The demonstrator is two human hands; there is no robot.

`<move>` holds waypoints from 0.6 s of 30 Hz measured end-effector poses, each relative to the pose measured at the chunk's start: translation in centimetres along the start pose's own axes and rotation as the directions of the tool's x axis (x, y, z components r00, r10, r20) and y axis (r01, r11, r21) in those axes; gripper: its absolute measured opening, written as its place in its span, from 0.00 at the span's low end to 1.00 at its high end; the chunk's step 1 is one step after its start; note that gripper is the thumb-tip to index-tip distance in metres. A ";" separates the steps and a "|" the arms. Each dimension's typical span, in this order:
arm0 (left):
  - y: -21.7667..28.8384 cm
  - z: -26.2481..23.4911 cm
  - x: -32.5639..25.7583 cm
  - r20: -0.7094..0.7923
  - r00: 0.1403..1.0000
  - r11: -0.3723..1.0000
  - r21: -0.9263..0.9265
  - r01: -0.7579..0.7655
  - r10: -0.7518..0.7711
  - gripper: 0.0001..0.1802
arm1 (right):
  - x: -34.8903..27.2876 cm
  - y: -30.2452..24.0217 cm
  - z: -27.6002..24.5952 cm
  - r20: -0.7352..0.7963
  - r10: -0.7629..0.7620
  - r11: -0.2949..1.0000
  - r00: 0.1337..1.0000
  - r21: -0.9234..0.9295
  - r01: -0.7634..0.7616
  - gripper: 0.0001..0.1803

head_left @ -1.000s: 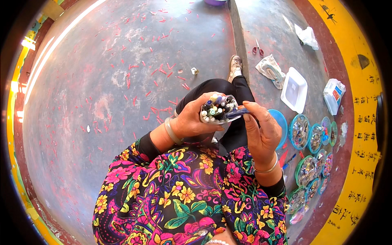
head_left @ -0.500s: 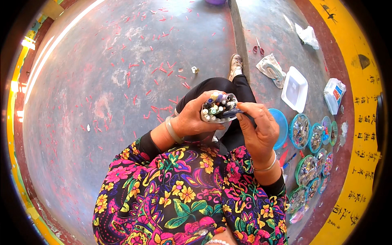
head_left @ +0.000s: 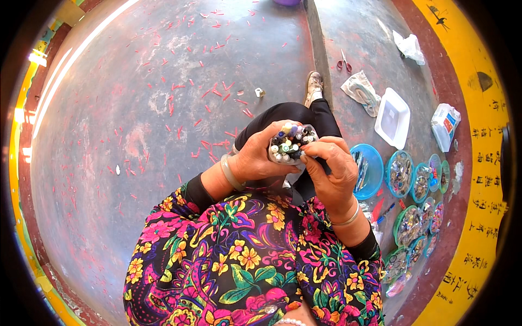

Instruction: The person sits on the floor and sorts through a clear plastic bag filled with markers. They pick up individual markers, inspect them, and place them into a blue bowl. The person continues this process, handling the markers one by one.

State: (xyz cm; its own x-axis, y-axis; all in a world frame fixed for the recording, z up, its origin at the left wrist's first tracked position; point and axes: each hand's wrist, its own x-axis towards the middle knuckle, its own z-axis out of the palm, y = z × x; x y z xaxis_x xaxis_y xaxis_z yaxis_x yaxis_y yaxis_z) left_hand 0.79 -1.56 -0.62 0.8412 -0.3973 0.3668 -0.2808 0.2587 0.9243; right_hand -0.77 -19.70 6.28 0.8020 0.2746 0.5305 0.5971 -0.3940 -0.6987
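Observation:
In front of my lap, my left hand [head_left: 260, 155] wraps round a clear plastic container [head_left: 283, 161] packed with upright pens [head_left: 289, 140]. Their ends show in white, black, green and purple. My right hand [head_left: 331, 165] is at the container's right rim, thumb and forefinger pinched on a pen end among the others. Most of that pen is hidden by the fingers and the bundle. To the right of this hand a blue plastic bowl [head_left: 374, 187] stands on the floor, with some pens along its left side.
Round tubs of small parts [head_left: 399, 174] cluster at the right, with a white tray [head_left: 392, 118], plastic packages [head_left: 446, 127] and red-handled scissors [head_left: 344, 62] beyond. Red scraps [head_left: 206, 145] litter the floor at left. A low ridge [head_left: 318, 46] crosses the floor ahead.
My right hand has moved left and slightly down against the container. The dark pen that lay slanted across the rim no longer shows there. More of the blue bowl is visible.

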 end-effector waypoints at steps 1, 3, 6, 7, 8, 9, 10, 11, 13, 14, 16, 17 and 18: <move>-0.1 0.0 -0.1 -0.003 1.000 1.000 -0.016 0.017 -0.017 0.42 | 0.1 0.1 -0.1 -0.003 -0.037 0.999 0.999 -0.038 0.037 0.08; 0.0 0.0 -0.2 -0.012 0.999 0.998 -0.041 0.046 -0.047 0.42 | 0.4 0.1 -0.5 -0.003 -0.113 0.987 0.994 -0.117 0.112 0.08; 0.0 0.0 -0.2 -0.031 0.997 0.997 -0.048 0.064 -0.066 0.42 | 0.6 -0.1 -0.7 0.025 -0.138 0.978 0.990 -0.155 0.140 0.09; -0.1 -0.1 -0.3 -0.039 0.998 0.998 -0.038 0.056 -0.058 0.42 | 0.5 -0.1 -0.6 0.021 -0.147 0.975 0.989 -0.165 0.149 0.10; -0.2 -0.1 -0.3 -0.047 0.998 0.998 -0.029 0.048 -0.050 0.42 | 0.4 -0.2 -0.4 0.017 -0.156 0.972 0.988 -0.176 0.157 0.10; -0.2 -0.1 -0.3 -0.053 0.997 0.998 -0.026 0.059 -0.060 0.42 | 0.4 -0.2 -0.2 0.013 -0.165 0.969 0.986 -0.186 0.164 0.10; -0.2 -0.1 -0.2 -0.059 0.996 0.997 -0.023 0.069 -0.070 0.42 | 0.4 -0.2 -0.2 0.015 -0.177 0.964 0.984 -0.201 0.177 0.10; -0.1 -0.1 -0.2 -0.063 0.995 0.997 -0.019 0.080 -0.081 0.42 | 0.4 -0.2 -0.2 0.014 -0.190 0.958 0.982 -0.216 0.188 0.11; -0.3 -0.1 -0.2 -0.078 0.993 0.996 0.002 0.092 -0.092 0.42 | 0.3 -0.1 -0.3 0.016 -0.212 0.948 0.977 -0.240 0.210 0.11; -0.4 -0.1 -0.1 -0.073 0.993 0.995 0.008 0.099 -0.098 0.42 | 0.1 0.0 -0.4 0.013 -0.217 0.943 0.976 -0.257 0.213 0.11; -0.3 0.1 0.0 -0.130 0.986 0.995 -0.027 0.101 -0.103 0.42 | 0.0 0.4 -0.2 -0.006 -0.237 0.936 0.972 -0.271 0.226 0.11; -0.3 0.4 -0.1 -0.154 0.982 0.994 -0.051 0.100 -0.107 0.41 | 0.1 0.4 -0.3 0.017 -0.246 0.929 0.969 -0.279 0.241 0.11; -0.3 0.5 -0.1 -0.165 0.979 0.992 -0.036 0.119 -0.123 0.40 | 0.2 0.5 -0.3 0.026 -0.242 0.935 0.970 -0.260 0.241 0.12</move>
State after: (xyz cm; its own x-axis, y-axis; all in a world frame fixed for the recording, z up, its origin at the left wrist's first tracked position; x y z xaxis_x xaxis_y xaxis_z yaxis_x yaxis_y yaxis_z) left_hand 0.53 -2.01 -0.87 0.9339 -0.2757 0.2277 -0.1622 0.2410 0.9569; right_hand -0.37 -20.08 6.14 0.6335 0.3850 0.6711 0.7470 -0.5305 -0.4008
